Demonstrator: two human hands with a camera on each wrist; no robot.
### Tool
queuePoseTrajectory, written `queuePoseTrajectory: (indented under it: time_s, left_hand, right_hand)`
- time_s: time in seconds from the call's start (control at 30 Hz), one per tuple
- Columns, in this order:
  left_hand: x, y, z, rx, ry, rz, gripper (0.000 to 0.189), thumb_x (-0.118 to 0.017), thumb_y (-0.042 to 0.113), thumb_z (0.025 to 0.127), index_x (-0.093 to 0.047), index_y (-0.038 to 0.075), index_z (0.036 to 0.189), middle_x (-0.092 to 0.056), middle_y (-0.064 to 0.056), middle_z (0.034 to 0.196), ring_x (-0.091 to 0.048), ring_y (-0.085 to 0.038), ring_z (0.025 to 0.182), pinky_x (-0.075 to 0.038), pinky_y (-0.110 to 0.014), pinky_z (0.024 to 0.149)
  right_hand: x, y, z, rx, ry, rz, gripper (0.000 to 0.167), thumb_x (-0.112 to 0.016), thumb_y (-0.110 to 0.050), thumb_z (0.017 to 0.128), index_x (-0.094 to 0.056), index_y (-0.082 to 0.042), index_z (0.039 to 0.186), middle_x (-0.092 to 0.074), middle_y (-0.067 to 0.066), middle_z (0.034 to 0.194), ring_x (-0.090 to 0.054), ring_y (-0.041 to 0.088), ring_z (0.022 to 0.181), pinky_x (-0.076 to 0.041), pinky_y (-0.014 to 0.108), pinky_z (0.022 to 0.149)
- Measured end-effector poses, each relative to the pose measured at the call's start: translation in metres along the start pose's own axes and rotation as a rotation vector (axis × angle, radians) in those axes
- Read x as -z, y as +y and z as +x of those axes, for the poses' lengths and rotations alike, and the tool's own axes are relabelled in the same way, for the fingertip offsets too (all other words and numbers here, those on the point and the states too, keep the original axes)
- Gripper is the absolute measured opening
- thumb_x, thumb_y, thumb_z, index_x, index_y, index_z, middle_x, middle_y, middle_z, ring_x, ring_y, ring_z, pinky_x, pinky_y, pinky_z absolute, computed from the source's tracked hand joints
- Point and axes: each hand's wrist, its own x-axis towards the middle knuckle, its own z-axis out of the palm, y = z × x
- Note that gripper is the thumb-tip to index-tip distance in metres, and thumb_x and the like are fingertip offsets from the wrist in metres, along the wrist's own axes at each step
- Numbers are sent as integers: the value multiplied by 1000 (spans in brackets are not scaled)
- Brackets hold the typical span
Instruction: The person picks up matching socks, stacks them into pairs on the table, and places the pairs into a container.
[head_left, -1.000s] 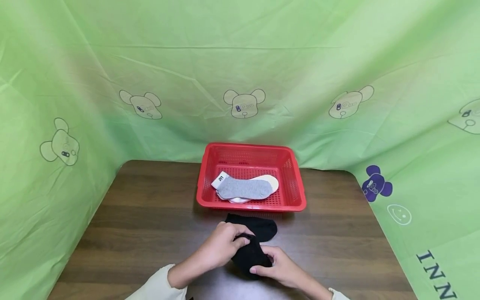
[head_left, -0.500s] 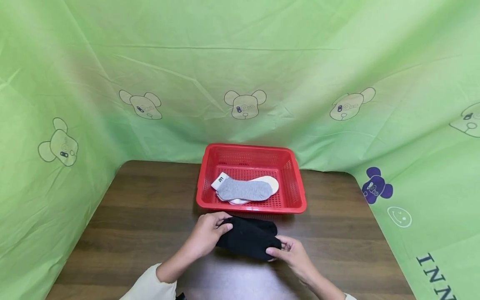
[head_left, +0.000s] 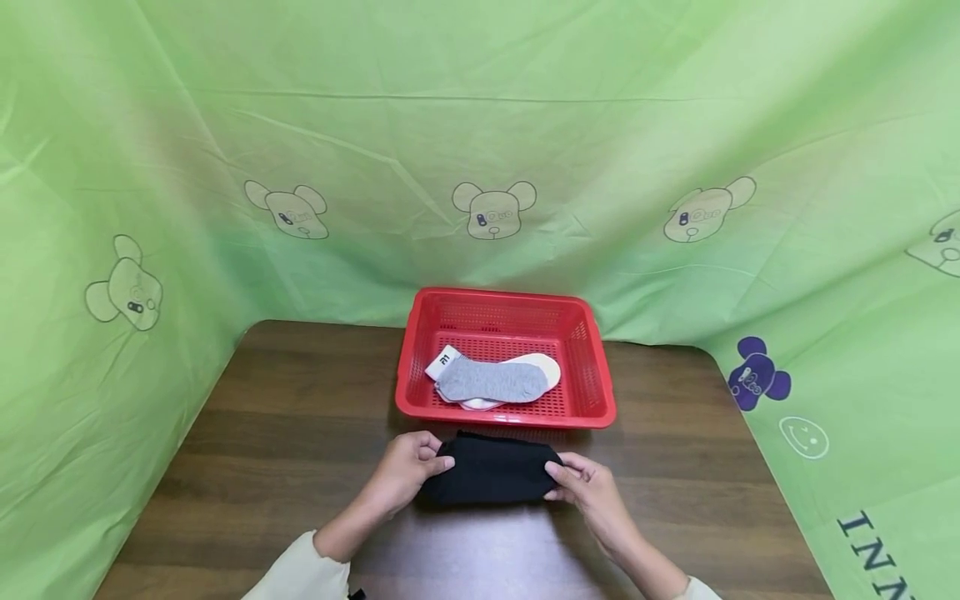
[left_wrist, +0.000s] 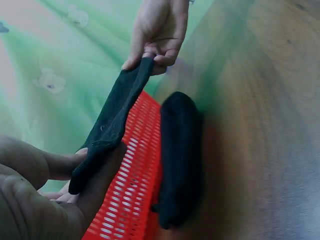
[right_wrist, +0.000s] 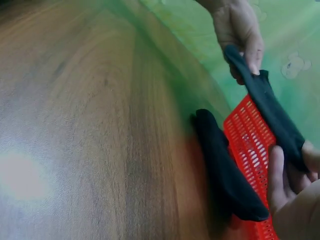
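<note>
A black sock [head_left: 498,475] is stretched sideways above the table in front of the basket. My left hand [head_left: 403,468] pinches its left end between thumb and fingers, and my right hand [head_left: 588,483] pinches its right end. Both wrist views show this held sock [left_wrist: 112,112] raised off the tabletop. Beneath it, a second black sock [right_wrist: 225,172] lies on the table beside the basket wall, touched by neither hand. From the head view the held sock covers most of that second one.
A red perforated basket [head_left: 506,420] stands at the back of the wooden table [head_left: 300,400]. In it lie a grey sock [head_left: 491,382] and white socks [head_left: 543,363] partly underneath. Green printed curtain [head_left: 360,150] surrounds the table on the back and sides.
The bunched black sock between my hands has been pulled out flat. My hands have spread apart and moved forward, bringing it over the other black sock, nearer the basket.
</note>
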Motion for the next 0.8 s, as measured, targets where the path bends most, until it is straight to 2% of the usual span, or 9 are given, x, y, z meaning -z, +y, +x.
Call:
queuePoseTrajectory:
  time_s: [0.1,0.2,0.4,0.63,0.8]
  left_hand:
    - [-2,-8,2,16,14,-40,18,-77,-2,84,-64,-5,95,-66,-5,74,-56,-12,68,-46,-25,63]
    - [-5,-15,6,9,24,-66,21,-75,-6,84,-63,-8,101,-68,-9,82,-62,-14,74,-50,-24,69]
    - [-11,-24,19,-25,54,-49,21,-71,-10,84,-62,-9,103,-66,-12,85,-61,-16,75,-49,-23,69]
    - [-17,-30,31,-93,129,144,15,-76,-2,84,-68,-4,97,-68,-9,80,-60,-12,69,-49,-25,64]
    - [-22,-33,34,-115,142,192,16,-77,-4,81,-69,-3,96,-69,-8,81,-61,-12,72,-50,-24,66]
  right_hand:
    - [-4,2,5,-52,127,-16,25,-69,-6,96,-66,14,109,-75,-3,83,-70,9,73,-61,28,73]
    - [-6,3,9,-62,189,-27,24,-71,-3,93,-67,13,109,-72,-2,83,-68,8,72,-60,27,70]
    - [-7,8,18,-66,211,-27,28,-68,5,91,-62,15,116,-63,-1,84,-62,6,68,-57,23,66]
    - [-9,11,25,-78,216,-115,26,-70,2,90,-62,15,112,-66,2,85,-61,8,70,-57,24,67]
    - [-8,13,28,-40,223,-226,23,-72,-5,93,-66,12,107,-71,8,85,-63,10,65,-56,25,63]
